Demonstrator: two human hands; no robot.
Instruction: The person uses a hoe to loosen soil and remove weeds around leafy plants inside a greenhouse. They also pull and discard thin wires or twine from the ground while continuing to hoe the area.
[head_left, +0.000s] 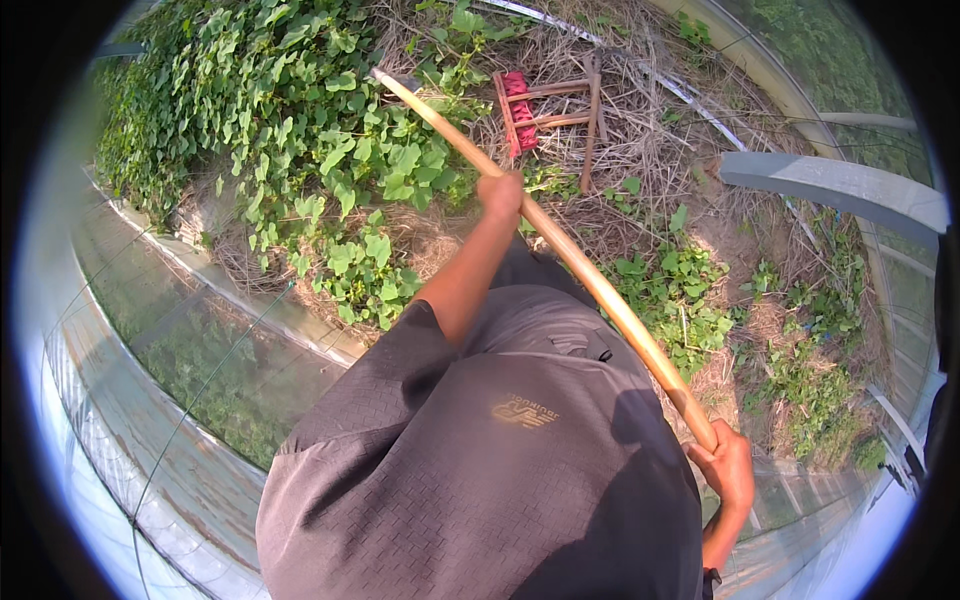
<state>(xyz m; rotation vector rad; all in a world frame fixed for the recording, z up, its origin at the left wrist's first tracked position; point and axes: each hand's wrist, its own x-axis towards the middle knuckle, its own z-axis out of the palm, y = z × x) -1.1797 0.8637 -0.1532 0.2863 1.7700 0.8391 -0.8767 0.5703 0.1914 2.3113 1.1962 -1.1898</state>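
A long-handled tool with a smooth wooden handle (600, 289) lies diagonally across the view in both my hands. My left hand (500, 193) is closed around its upper middle. Near the handle's lower right end, my right hand (724, 457) grips it. At the far upper left end sits a metal blade (403, 80), partly hidden by leaves; its exact shape cannot be told. The blade end is over leafy green vines (345, 142).
A small wooden-framed folding stool (551, 120) with red webbing lies on dry straw (637, 142) ahead. More vines (690, 300) grow at the right. A curved grey bar (832, 180) juts in at the right. Clear sheeting (195, 360) and thin cords line the left side.
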